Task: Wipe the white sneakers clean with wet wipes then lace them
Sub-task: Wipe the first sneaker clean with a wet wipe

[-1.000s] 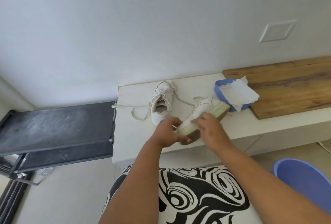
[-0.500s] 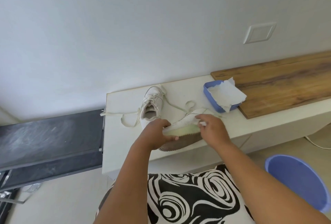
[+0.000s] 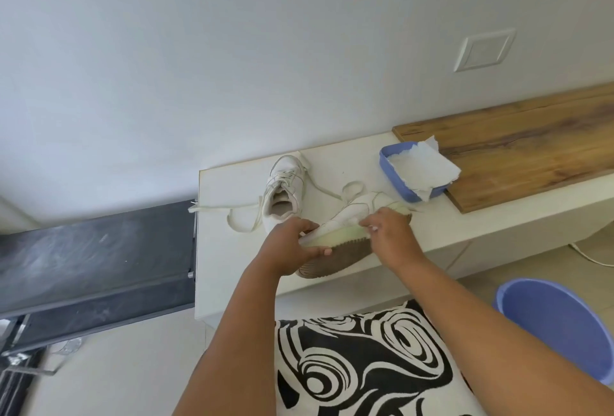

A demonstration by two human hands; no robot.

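One white sneaker (image 3: 345, 219) lies tipped on its side at the front of the white counter (image 3: 229, 249), its brown sole facing me. My left hand (image 3: 292, 243) grips its heel end. My right hand (image 3: 388, 233) presses a small white wipe, mostly hidden under the fingers, against the pale midsole. The second white sneaker (image 3: 282, 189) stands upright behind, its opening toward me, with loose laces (image 3: 226, 208) trailing left across the counter. A blue tub (image 3: 395, 179) of white wipes sits at the back right.
A wooden board (image 3: 531, 136) covers the counter's right part. A blue bucket (image 3: 558, 322) stands on the floor at the right. A dark shelf (image 3: 93, 249) adjoins the counter on the left. A black-and-white patterned cushion (image 3: 365, 365) lies below my arms.
The held sneaker has been turned so more of its brown sole faces me. My right hand slid along the midsole, from the toe end toward the middle.
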